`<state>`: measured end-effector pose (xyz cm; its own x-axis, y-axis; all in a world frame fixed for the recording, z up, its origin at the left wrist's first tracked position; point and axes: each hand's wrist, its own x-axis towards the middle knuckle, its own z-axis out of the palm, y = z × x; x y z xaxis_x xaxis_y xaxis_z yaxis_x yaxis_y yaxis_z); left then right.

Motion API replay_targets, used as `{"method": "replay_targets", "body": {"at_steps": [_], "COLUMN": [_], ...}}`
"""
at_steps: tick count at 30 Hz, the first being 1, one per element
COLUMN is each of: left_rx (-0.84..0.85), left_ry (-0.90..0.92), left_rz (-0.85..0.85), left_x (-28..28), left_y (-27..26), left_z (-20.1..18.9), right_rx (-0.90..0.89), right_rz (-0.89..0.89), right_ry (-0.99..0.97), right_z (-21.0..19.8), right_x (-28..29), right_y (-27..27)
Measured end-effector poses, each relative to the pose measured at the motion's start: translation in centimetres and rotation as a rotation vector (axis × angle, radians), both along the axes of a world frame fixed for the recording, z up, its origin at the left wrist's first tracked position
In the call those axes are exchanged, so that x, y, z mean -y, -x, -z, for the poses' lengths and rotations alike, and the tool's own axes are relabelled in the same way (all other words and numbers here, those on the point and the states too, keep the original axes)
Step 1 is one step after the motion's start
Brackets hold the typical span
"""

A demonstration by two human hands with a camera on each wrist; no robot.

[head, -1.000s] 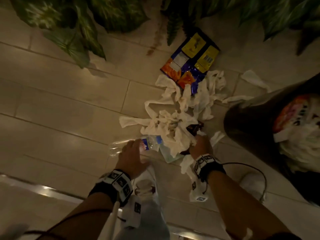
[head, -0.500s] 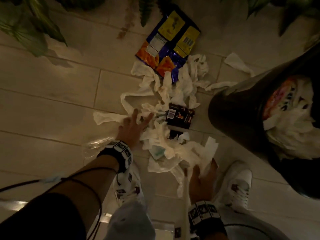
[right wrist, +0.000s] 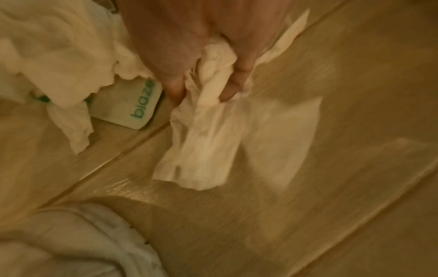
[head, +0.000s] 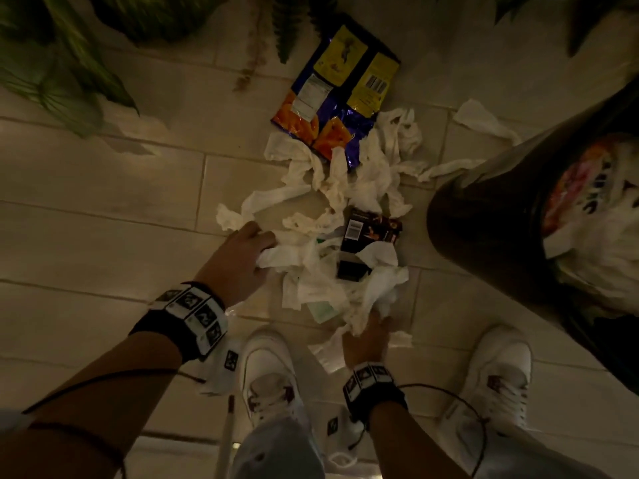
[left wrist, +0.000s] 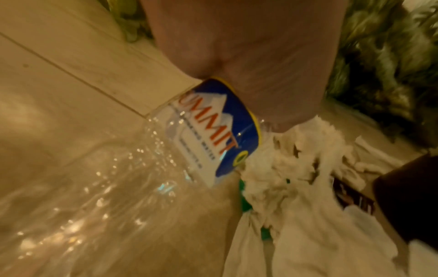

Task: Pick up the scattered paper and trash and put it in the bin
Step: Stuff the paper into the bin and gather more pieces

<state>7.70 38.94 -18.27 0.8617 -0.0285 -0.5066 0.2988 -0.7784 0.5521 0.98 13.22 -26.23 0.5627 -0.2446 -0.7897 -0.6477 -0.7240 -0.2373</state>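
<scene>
Two hands down on the tiled floor [head: 103, 209], both working the near edge of a heap of crumpled white paper [head: 332, 271]. Nearest, between the white sneakers [head: 269, 371], the right hand [head: 366, 337] grasps the paper; its wrist view settles it, thumb and fingers [right wrist: 234, 82] curled round a soft, creased wad, with a pale card printed "blaze" [right wrist: 132, 106] lying flat just beside, half under the paper. Left hand [head: 242, 257] presses into the heap's left side, fingers buried in tissue; from above I cannot tell its grip. The left wrist view gives what the head view hides: a clear, crinkled plastic bottle [left wrist: 147, 168] with a blue and white label sits under the palm, glinting, though the fingers themselves stay out of sight. Farther in, a small black carton with a barcode [head: 370, 233] lies in the paper. Right of it stands the dark round bin [head: 491, 229], tissue and a colourful wrapper already inside. Beyond the heap, a glossy purple, orange and yellow snack bag [head: 342, 91] lies flat, touching the paper, under green plant leaves [head: 69, 63].
</scene>
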Motion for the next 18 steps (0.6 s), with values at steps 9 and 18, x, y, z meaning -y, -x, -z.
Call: {"method": "replay_targets", "body": {"at_steps": [9,18], "left_rx": [0.298,0.529], "left_ry": [-0.028,0.197], "left_rz": [-0.209,-0.249], "left_x": [2.4,15.0], "left_y": [-3.1,-9.7], "left_z": [-14.9,-35.6], "right_rx": [0.201,0.534], "right_rz": [0.076,0.175], "right_ry": [-0.264,-0.342], "right_z": [-13.6,-38.1], "right_x": [1.0,8.3], "right_y": [-4.8,-12.1]}}
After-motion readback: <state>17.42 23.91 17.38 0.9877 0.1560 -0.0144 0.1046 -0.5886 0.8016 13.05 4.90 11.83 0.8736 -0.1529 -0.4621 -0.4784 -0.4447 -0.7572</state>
